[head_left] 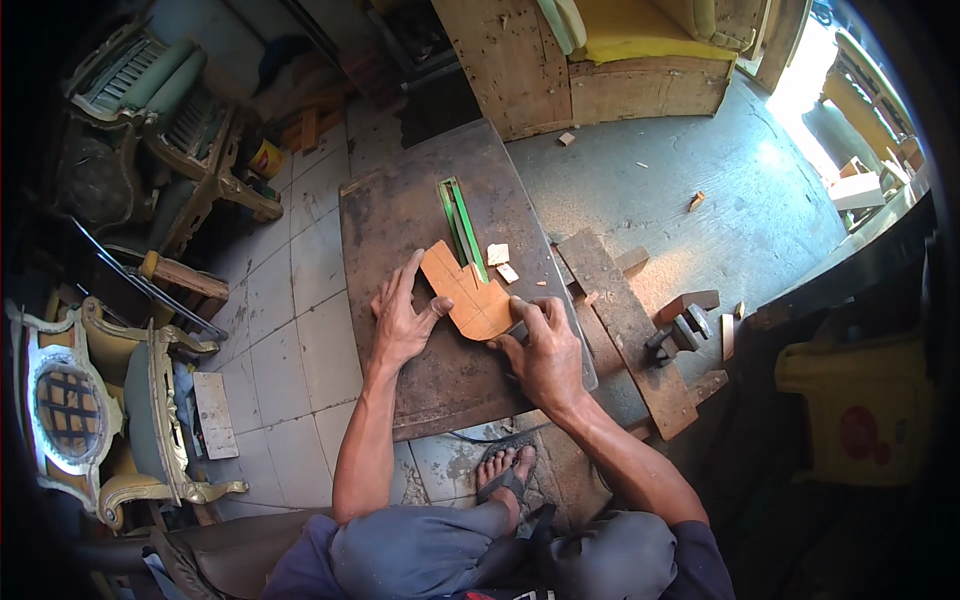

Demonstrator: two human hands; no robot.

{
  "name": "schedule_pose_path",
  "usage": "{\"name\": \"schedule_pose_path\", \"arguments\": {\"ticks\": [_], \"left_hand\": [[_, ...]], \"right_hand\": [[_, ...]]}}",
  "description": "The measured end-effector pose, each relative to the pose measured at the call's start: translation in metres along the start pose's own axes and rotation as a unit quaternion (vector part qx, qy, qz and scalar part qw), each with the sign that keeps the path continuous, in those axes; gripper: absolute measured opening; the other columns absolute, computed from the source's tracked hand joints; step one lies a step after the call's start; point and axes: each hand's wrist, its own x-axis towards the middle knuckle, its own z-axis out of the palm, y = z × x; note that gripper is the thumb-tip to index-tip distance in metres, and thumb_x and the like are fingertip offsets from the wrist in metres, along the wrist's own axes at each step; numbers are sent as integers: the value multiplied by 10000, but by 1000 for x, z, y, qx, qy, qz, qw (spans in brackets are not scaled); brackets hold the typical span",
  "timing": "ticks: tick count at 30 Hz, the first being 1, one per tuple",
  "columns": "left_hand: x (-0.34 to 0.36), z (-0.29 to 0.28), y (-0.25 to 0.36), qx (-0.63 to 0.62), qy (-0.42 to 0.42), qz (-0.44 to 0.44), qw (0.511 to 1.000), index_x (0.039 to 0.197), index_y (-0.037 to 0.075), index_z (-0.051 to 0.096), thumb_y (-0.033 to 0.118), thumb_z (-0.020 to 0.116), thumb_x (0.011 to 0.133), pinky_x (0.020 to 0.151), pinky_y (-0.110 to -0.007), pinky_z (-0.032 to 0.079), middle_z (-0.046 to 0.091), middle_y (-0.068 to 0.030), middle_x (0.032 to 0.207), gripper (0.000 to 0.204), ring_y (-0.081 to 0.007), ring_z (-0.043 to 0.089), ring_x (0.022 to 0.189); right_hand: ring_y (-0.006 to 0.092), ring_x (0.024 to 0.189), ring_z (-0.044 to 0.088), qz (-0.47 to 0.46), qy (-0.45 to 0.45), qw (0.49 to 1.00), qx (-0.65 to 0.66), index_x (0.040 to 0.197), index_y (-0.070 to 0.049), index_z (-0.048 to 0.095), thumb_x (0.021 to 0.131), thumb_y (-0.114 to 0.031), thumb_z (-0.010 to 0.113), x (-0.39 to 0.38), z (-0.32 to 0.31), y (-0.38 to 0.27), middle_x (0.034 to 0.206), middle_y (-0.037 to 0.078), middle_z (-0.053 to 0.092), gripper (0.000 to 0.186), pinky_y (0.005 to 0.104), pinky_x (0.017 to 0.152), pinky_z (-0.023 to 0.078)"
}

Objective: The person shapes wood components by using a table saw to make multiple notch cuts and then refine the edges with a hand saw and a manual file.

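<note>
A flat orange-brown wooden piece (475,305), with pencil lines and a notch at its far side, lies on the dark worktable (400,215). At its left edge, my left hand (402,318) has its fingers spread, the thumb and forefinger touching the wood. My right hand (545,355) pinches the right end between thumb and fingers. Just beyond the notch, a narrow green slotted strip (460,225) is set in the tabletop; whether a blade stands in it I cannot tell. Two small pale wood offcuts (498,255) lie right of the strip.
Right of the table, a wooden plank (625,330) sits low beside wood blocks and a dark clamp-like tool (682,335). Sawdust and scraps lie on the floor. Carved chair frames (160,410) crowd the left, a yellow-seated wooden frame (640,75) stands behind, a yellow plastic stool (850,400) at right.
</note>
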Motion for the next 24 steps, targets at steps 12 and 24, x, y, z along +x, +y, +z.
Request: {"name": "schedule_pose_path", "arguments": {"ticks": [12,24], "left_hand": [[-30,-9,23,-13,-41,-17,999,1562,91,419,789,620,818,1134,-501,261,546,-129,1467,1040,-328,483,1267],[-43,-10,27,-82,-16,5,996,1520,79,443,593,763,854,1100,-466,358,557,-133,1388,901,-258,539,1183]], "right_hand": [[321,849,692,3,-23,1000,-5,1235,-32,617,764,-195,879,-30,-13,-4,1098,142,590,563,413,669,583],[324,927,662,-56,-9,998,-36,1240,-34,602,732,-155,903,-38,-15,4,1104,158,598,603,408,718,579]]}}
